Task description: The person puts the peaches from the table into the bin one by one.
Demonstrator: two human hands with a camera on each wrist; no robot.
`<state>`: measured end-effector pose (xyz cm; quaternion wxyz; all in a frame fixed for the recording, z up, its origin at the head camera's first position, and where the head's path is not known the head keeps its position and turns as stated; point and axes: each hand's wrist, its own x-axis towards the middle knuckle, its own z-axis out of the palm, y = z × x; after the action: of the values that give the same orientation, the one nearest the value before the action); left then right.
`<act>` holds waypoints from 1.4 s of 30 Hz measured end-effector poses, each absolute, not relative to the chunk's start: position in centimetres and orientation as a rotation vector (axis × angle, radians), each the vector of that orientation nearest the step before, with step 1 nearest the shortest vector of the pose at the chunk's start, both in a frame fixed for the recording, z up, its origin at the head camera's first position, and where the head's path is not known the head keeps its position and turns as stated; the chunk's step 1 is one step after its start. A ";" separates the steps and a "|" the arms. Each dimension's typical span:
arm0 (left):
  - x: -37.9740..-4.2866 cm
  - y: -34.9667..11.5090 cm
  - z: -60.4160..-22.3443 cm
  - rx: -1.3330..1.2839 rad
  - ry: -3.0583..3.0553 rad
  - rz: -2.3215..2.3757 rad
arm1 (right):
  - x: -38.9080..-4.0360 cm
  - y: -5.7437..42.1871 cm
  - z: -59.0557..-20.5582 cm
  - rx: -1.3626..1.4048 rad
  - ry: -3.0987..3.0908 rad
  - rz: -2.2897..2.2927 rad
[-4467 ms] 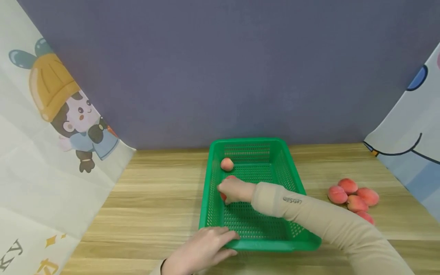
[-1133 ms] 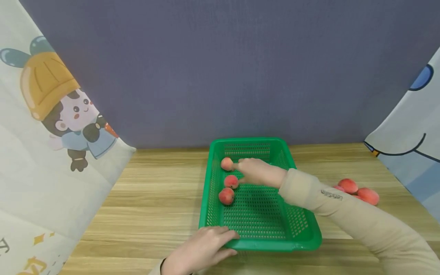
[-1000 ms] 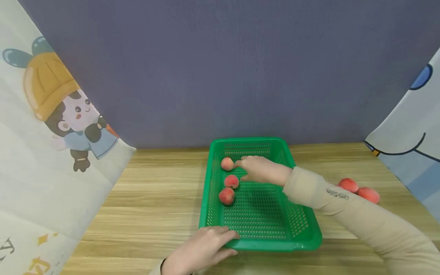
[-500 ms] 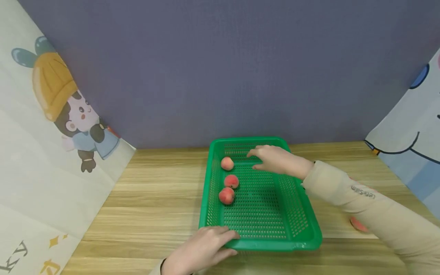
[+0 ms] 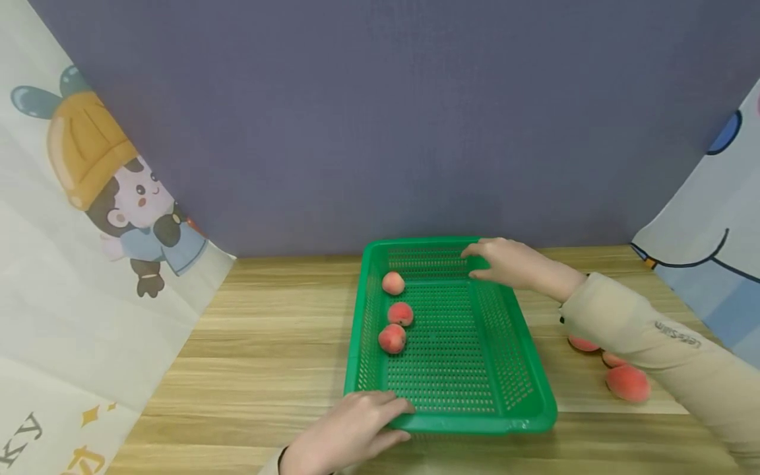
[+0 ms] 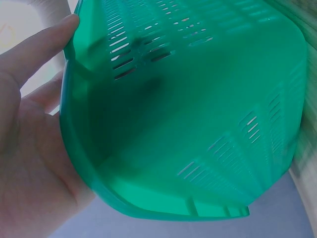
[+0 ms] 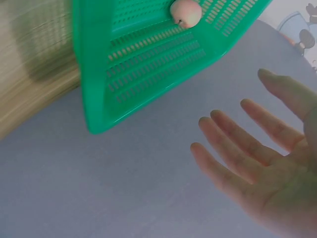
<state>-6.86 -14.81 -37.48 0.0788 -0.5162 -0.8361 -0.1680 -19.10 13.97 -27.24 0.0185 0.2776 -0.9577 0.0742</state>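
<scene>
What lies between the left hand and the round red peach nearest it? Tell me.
Only the bare perforated floor of the green plastic basket, as the head view shows.

Looks forward and down from the head, above and behind the left hand [image 5: 347,429] gripping the green basket [image 5: 463,423]. At the left wrist, faces the outer walls [image 6: 178,114] close beside that grip; at the right wrist, well beyond it, aims past the right hand [image 7: 277,176] at far rim [image 7: 161,89] and backdrop [image 7: 148,183], both shared with the head view.
</scene>
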 end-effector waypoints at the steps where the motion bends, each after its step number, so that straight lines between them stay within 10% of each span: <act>1: -6.9 -14.8 -37.5 -1.546 -2.502 -0.506 | -19.1 14.2 -27.3 0.860 -2.971 0.234; 42: -7.0 -14.7 -37.5 -1.544 -2.484 -0.487 | -19.6 25.0 -31.4 0.761 -3.066 0.249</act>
<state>-6.98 -14.73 -37.55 0.0881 -0.5188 -0.8345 -0.1635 -19.56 25.01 -31.36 -0.0137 0.2401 -0.9675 0.0787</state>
